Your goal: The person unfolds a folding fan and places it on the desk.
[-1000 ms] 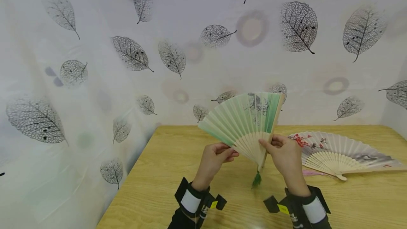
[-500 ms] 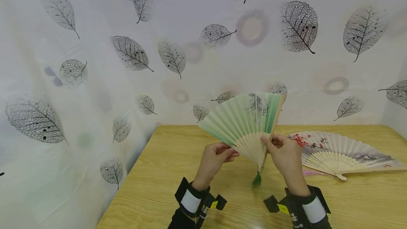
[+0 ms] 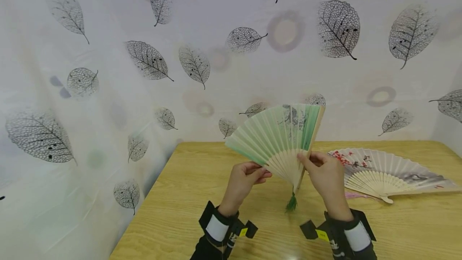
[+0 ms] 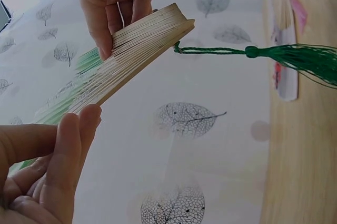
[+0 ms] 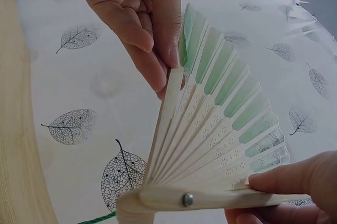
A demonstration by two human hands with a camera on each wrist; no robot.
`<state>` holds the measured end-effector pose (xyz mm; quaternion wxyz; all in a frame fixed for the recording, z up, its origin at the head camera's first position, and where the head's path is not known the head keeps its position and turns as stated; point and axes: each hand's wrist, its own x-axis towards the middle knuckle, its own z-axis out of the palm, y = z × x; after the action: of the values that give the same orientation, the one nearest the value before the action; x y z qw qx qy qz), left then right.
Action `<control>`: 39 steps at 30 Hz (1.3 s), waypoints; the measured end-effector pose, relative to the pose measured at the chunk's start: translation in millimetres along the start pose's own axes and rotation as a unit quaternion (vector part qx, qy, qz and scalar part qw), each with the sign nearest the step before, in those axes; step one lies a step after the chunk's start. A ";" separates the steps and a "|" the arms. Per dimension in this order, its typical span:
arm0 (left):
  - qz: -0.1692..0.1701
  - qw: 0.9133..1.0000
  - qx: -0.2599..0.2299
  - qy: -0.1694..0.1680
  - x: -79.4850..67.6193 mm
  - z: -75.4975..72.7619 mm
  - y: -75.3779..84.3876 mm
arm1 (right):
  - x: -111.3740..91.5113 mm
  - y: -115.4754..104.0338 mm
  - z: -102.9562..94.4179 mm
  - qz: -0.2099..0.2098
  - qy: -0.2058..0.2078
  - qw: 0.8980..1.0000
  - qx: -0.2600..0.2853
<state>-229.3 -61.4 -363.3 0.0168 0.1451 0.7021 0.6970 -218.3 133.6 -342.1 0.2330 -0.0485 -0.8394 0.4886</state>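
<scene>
A green folding fan with pale wooden ribs is held up over the table, partly spread. My left hand pinches its left outer rib between thumb and fingers. On the other side, the right hand grips the right edge, its thumb lying across the ribs. A green tassel hangs from the pivot end and shows large in the left wrist view. The metal rivet appears close up in the right wrist view, with cut-out patterns along the ribs. Some folds near the right edge are still bunched together.
A second folding fan, pale with red blossoms and a pink tassel, lies spread on the wooden table at the right. Behind the table hangs a white curtain printed with leaf skeletons.
The right hand has shifted slightly to the right along with the fan's right edge, its thumb moving a little right on the ribs. The left hand stays in place.
</scene>
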 end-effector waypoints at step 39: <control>0.026 0.999 -0.022 0.037 -1.0 -2.0 0.8 | 4.3 4.6 0.6 0.049 0.046 0.996 0.059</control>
<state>-228.6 -63.5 -362.7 -0.0242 0.1365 0.6829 0.7172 -223.1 136.9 -344.8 0.2491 -0.0982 -0.7943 0.5453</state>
